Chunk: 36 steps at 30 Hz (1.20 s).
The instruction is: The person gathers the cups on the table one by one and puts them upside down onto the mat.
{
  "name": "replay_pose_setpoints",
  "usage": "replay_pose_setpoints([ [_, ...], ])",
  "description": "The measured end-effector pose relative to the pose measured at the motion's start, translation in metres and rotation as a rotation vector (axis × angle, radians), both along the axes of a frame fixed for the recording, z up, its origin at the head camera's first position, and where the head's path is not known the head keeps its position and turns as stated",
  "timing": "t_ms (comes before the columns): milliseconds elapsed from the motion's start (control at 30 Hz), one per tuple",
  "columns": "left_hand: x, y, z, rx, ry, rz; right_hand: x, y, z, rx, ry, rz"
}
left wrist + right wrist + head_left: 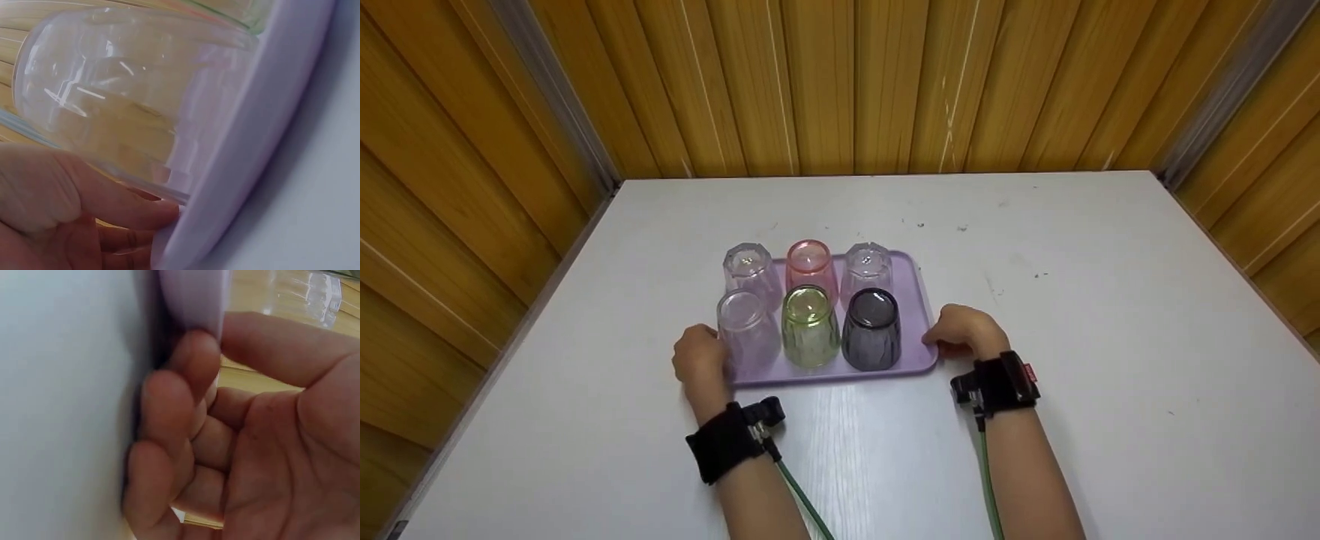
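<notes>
A light purple tray (913, 315) lies on the table with several upside-down glasses in two rows. In its front row stand a clear glass (746, 337), a green glass (810, 334) and a dark grey glass (872, 337). Behind them are a pink glass (812, 270) and two more clear ones. My left hand (701, 356) grips the tray's left edge, its thumb (129, 205) at the rim close beside the clear glass. At the right front corner my right hand (971, 330) pinches the rim, thumb above and curled fingers (166, 405) at its underside, low against the tabletop.
The white table (1110, 420) bears small dark marks. Wood-patterned panels (840, 90) enclose it at the back and both sides. Each wrist wears a black strap with a camera, and a green cable (986, 480) trails from each toward the front.
</notes>
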<state>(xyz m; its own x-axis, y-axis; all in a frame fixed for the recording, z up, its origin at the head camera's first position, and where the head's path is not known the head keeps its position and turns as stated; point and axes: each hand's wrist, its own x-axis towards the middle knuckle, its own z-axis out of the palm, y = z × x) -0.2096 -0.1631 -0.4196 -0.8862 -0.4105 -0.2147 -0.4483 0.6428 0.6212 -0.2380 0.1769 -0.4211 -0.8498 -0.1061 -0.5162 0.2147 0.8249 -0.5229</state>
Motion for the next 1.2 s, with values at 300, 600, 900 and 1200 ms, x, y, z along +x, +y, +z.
replay_pose_setpoints([
  [300, -0.006, 0.01, -0.006, -0.048, 0.075, -0.03, 0.002, 0.007, 0.0, -0.023, -0.02, -0.122],
  [600, -0.015, 0.022, -0.012, -0.061, 0.149, -0.055, 0.0, 0.016, -0.001, -0.003, -0.017, -0.148],
  [900, -0.022, 0.028, -0.018, -0.104, 0.197, -0.124, 0.0, 0.022, -0.002, -0.021, -0.002, -0.204],
  [1200, -0.026, 0.03, -0.024, -0.04, 0.275, -0.147, 0.0, 0.026, -0.002, -0.053, 0.033, -0.25],
])
